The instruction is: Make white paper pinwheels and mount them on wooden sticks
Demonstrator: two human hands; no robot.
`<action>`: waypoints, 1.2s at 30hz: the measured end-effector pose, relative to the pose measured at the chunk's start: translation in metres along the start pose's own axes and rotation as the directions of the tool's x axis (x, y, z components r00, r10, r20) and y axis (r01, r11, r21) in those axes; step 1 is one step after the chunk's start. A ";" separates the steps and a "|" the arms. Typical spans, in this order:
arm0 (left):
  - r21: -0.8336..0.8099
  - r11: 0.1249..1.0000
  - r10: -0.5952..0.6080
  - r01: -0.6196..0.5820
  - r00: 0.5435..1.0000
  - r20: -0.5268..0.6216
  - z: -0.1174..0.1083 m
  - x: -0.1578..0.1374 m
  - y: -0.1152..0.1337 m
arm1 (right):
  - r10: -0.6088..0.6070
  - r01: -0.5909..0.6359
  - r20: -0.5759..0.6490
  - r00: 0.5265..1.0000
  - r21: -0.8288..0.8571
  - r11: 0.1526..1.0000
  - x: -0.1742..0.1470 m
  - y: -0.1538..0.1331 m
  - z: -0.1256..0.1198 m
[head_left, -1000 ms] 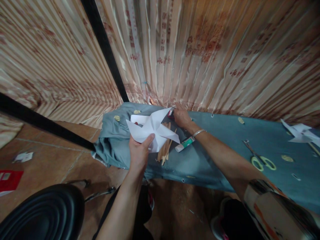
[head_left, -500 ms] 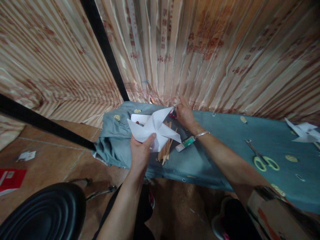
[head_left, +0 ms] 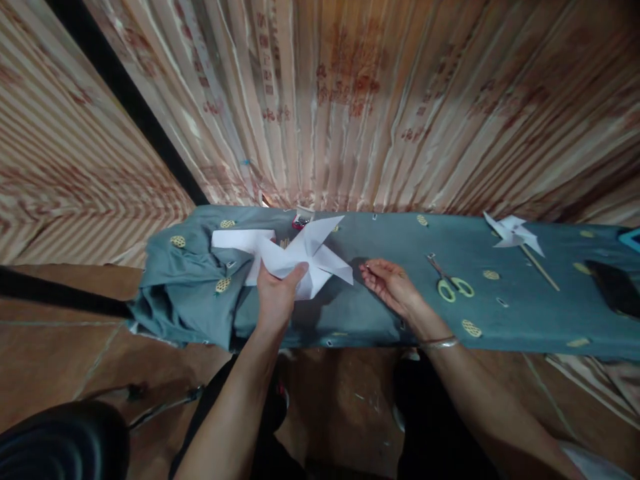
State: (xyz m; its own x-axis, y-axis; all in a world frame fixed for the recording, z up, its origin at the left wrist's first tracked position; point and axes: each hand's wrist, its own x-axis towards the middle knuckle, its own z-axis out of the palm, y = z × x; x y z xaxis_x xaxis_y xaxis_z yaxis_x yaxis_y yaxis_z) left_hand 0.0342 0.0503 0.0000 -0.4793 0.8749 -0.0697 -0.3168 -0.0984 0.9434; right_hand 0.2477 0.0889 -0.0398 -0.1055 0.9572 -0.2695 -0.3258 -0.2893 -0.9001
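A folded white paper pinwheel [head_left: 313, 257] is pinched at its centre by my left hand [head_left: 276, 293], thumb on top near the middle of the blades. My right hand [head_left: 393, 287] is just right of the pinwheel, apart from it, with thumb and forefinger pressed together. Something tiny seems to be at those fingertips, too small to name. Behind the pinwheel stands a small clear container with a red edge [head_left: 301, 221]. White paper sheets [head_left: 240, 240] lie to the left, partly under the pinwheel. Wooden sticks [head_left: 285, 243] are mostly hidden beneath it.
Green-handled scissors [head_left: 453, 283] lie right of my right hand on the grey-green cloth [head_left: 350, 327]. Further right are a second pinwheel on a stick [head_left: 520, 237] and a dark phone [head_left: 615, 287]. A striped curtain [head_left: 350, 133] hangs behind; a black stool [head_left: 65, 440] stands lower left.
My right hand has come back from the small container toward me, fingers now pinched. My left hand still holds the pinwheel. The view has turned right, showing the second pinwheel's stick and the phone.
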 end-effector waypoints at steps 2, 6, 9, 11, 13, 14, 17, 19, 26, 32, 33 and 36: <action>0.034 0.999 -0.013 0.012 0.999 0.032 0.013 -0.004 -0.008 | 0.011 -0.009 -0.019 1.000 0.059 0.998 -0.009 -0.001 -0.016; 0.077 0.996 -0.046 0.039 0.994 0.100 0.036 -0.011 -0.024 | 0.018 -0.009 -0.054 0.998 0.149 0.989 -0.021 -0.002 -0.043; 0.069 0.995 -0.083 0.075 0.989 0.120 0.051 -0.015 -0.036 | 0.016 0.000 -0.079 0.997 0.192 0.981 -0.027 -0.005 -0.059; 0.072 0.993 -0.104 0.096 0.987 0.123 0.059 -0.016 -0.043 | -0.006 0.026 -0.096 0.995 0.207 0.978 -0.030 -0.008 -0.067; 0.073 0.991 -0.121 0.112 0.984 0.132 0.065 -0.018 -0.049 | -0.028 0.052 -0.118 0.993 0.203 0.978 -0.033 -0.011 -0.072; 0.073 0.991 -0.124 0.115 0.983 0.138 0.068 -0.018 -0.052 | -0.033 0.057 -0.128 0.991 0.196 0.979 -0.034 -0.013 -0.074; 0.083 0.991 -0.122 0.110 0.980 0.159 0.076 -0.021 -0.059 | -0.030 0.054 -0.136 0.990 0.178 0.983 -0.040 -0.020 -0.076; 0.082 0.990 -0.126 0.113 0.976 0.179 0.081 -0.024 -0.062 | -0.033 0.056 -0.135 0.990 0.170 0.984 -0.047 -0.027 -0.076; 0.050 0.985 -0.174 0.166 0.955 0.240 0.092 -0.036 -0.065 | -0.174 0.179 -0.127 0.977 0.030 0.983 -0.082 -0.051 -0.059; 0.061 0.984 -0.175 0.165 0.952 0.250 0.094 -0.039 -0.068 | -0.276 0.272 -0.100 0.956 -0.052 0.961 -0.094 -0.053 -0.033; 0.066 0.985 -0.170 0.159 0.955 0.243 0.093 -0.039 -0.068 | -0.283 0.278 -0.104 0.953 -0.061 0.959 -0.093 -0.054 -0.033; 0.084 0.990 -0.133 0.117 0.966 0.223 0.089 -0.033 -0.066 | -0.327 0.315 -0.149 0.933 -0.095 0.944 -0.082 -0.055 -0.045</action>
State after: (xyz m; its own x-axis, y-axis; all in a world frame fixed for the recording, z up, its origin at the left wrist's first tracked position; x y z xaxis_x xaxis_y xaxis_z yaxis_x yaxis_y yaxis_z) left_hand 0.1434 0.0698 -0.0313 -0.2381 0.9638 -0.1201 -0.3007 0.0445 0.9527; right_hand 0.3163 0.0271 0.0164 0.1483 0.9889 -0.0085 -0.2514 0.0294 -0.9674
